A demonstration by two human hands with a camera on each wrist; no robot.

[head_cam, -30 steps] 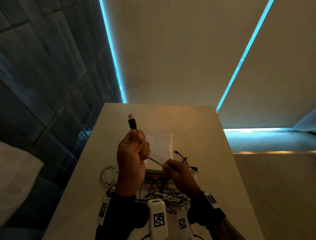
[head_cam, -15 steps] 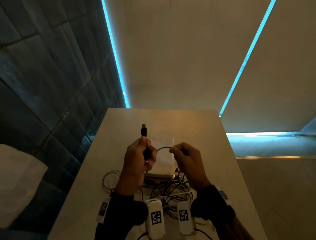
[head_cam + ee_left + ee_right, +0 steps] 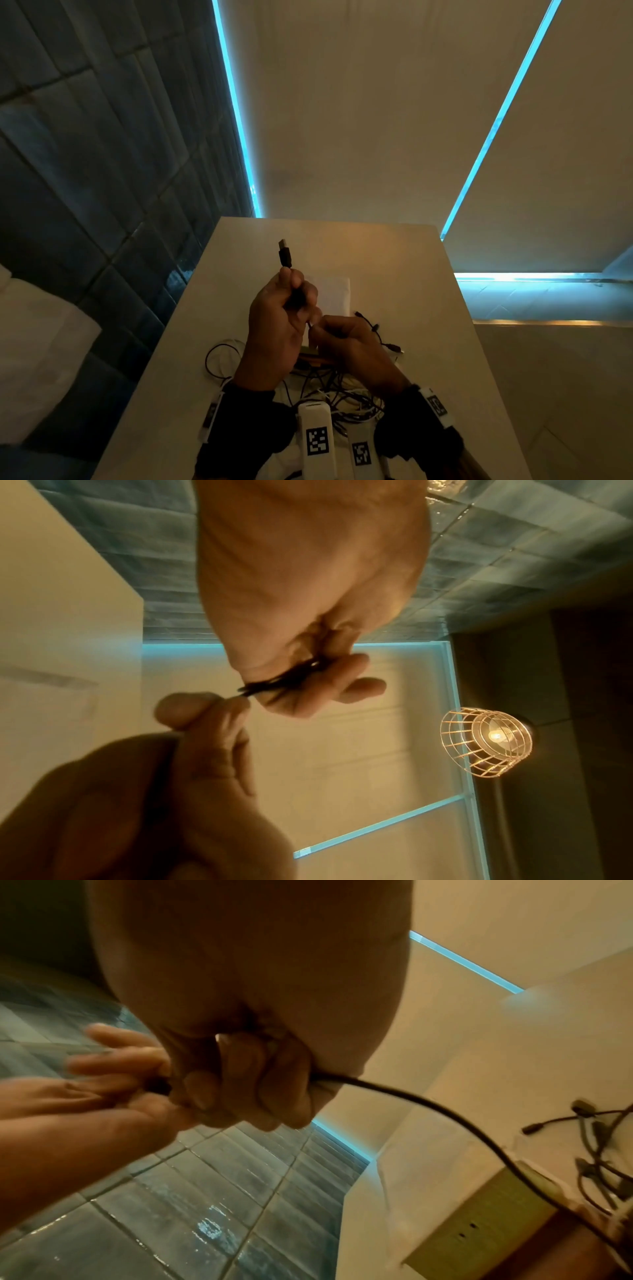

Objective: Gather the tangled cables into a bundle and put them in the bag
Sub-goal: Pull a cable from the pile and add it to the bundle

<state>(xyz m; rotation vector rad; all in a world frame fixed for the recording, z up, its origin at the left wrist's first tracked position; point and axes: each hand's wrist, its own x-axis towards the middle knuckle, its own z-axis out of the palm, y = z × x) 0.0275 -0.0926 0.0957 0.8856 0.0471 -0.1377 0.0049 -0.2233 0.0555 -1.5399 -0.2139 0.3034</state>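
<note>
Black cable point(image 3: 295, 297) coiled in the left hand point(image 3: 275, 329), USB plug point(image 3: 284, 253) poking up above the fist. Right hand point(image 3: 352, 346) touches it, pinching the cable's free run. Tangle point(image 3: 337, 394) lies on the surface point(image 3: 404, 274) beneath both wrists; bag point(image 3: 334, 294) just beyond. Far half of the surface bare to its edges.

Since 0.5 s ago: right hand point(image 3: 356, 346) dropped from level w/ left hand point(image 3: 279, 320) to just below it, now pinching black cable point(image 3: 297, 294) right at left grip; cable loop between hands gone.
</note>
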